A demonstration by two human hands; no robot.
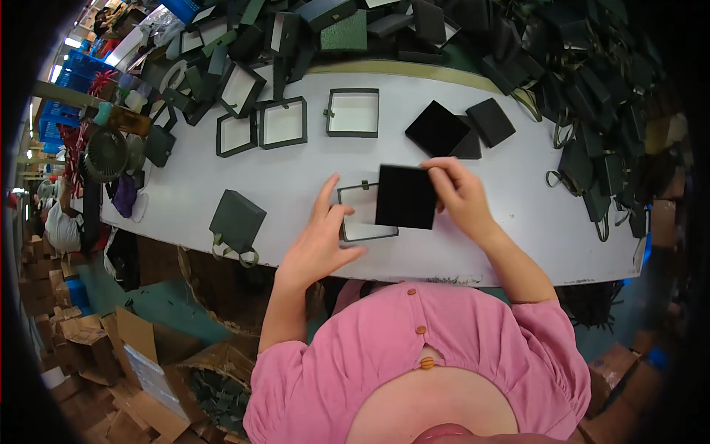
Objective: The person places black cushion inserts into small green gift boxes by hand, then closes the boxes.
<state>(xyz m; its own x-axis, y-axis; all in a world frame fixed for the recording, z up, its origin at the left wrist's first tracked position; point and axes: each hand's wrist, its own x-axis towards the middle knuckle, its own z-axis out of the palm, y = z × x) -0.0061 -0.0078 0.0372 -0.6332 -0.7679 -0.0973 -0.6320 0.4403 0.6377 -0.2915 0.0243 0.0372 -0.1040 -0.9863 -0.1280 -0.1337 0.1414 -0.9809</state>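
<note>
My right fingers (pixel 448 175) grip the black square pad (pixel 405 198) near its far right corner, overlapping the open box (pixel 364 203)'s right part; my left fingers (pixel 326 194) spread loosely at the box's left wall.

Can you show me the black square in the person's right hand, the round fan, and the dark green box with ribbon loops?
Black square (pixel 406 197): head view, middle of its flat face.
Round fan (pixel 106 155): head view, its grille.
Dark green box (pixel 238 220): head view, its broad face.

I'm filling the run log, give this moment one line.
right hand: holding black square | left hand: open, beside white-lined box
</note>
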